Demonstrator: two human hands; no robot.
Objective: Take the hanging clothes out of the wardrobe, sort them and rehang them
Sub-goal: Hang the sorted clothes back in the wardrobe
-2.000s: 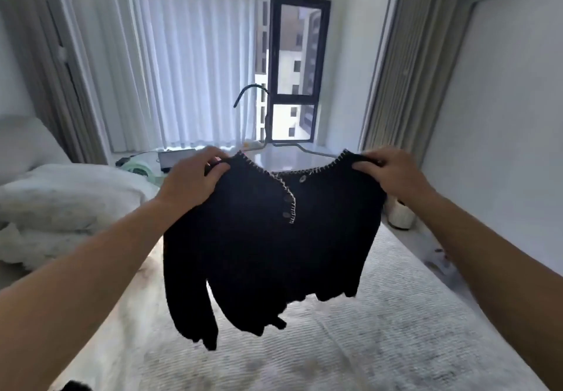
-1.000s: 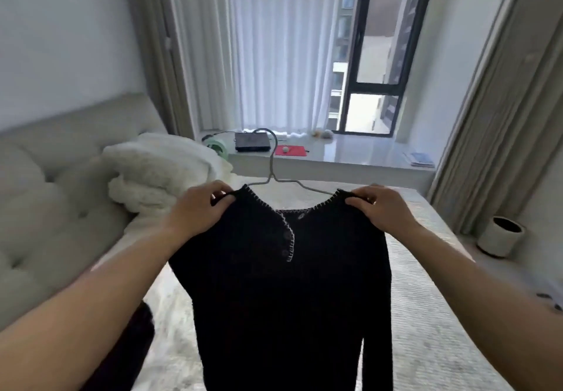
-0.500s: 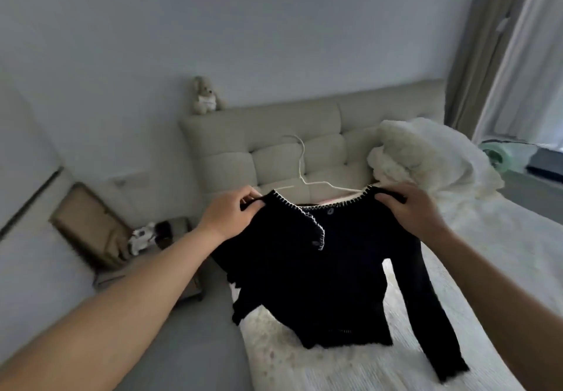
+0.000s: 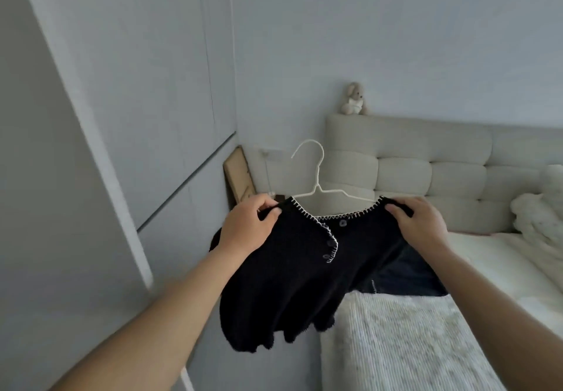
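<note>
The left hand [image 4: 247, 230] is closed over one shoulder of the black knit top [image 4: 292, 281], thumb on the front and fingers tucked behind the fabric. The right hand [image 4: 419, 223] pinches the other shoulder in the same way. Between the two hands the stitched neckline sags open, and the white wire hanger [image 4: 316, 174] rises from inside it, its hook standing above and just beyond the knuckles. The top's body and sleeves droop below the wrists, clear of the bed [image 4: 411, 345] under the right forearm.

The step in hand looks like carrying the dressed hanger toward the wardrobe [image 4: 115, 116], whose pale panels stand off to the left hand's side; the rail itself is not in view. To do this well, keep both shoulder seams seated on the hanger's arms — the wide neck could slip off either end if one grip slackens. Before reaching for the rail, one hand will probably need to shift to the hook, so settle the knit evenly first. Keep the loose sleeves from catching on the wardrobe's edge — or on the dark garment [image 4: 405, 278] lying on the bed below the right wrist.
</note>
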